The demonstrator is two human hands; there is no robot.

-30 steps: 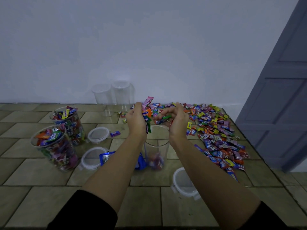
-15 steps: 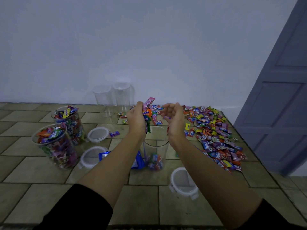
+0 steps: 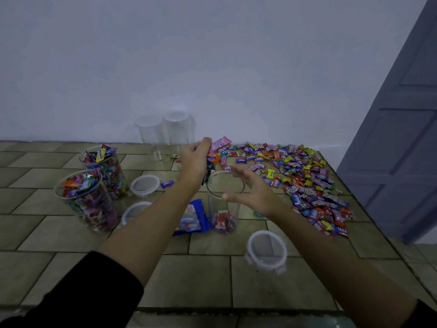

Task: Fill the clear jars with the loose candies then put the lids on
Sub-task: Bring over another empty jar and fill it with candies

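Observation:
A clear jar (image 3: 223, 204) stands in the middle of the tiled surface with a few candies at its bottom. My left hand (image 3: 195, 163) grips a bunch of wrapped candies (image 3: 216, 151) just above the jar's left rim. My right hand (image 3: 250, 189) hovers over the jar's right rim with fingers spread and nothing in it. A wide spread of loose candies (image 3: 307, 183) covers the surface to the right. Two jars full of candies (image 3: 88, 201) (image 3: 106, 170) stand at the left without lids. Two empty clear jars (image 3: 151, 136) (image 3: 177, 129) stand against the wall.
Three round clear lids lie flat: one (image 3: 267, 248) in front right of the jar, two (image 3: 145, 185) (image 3: 134, 211) beside the full jars. A blue candy bag (image 3: 190, 218) lies left of the middle jar. A grey door (image 3: 402, 119) is at the right.
My right hand has let its candies fall into the jar and now opens flat over the rim. My left hand keeps its bunch of candies above the jar.

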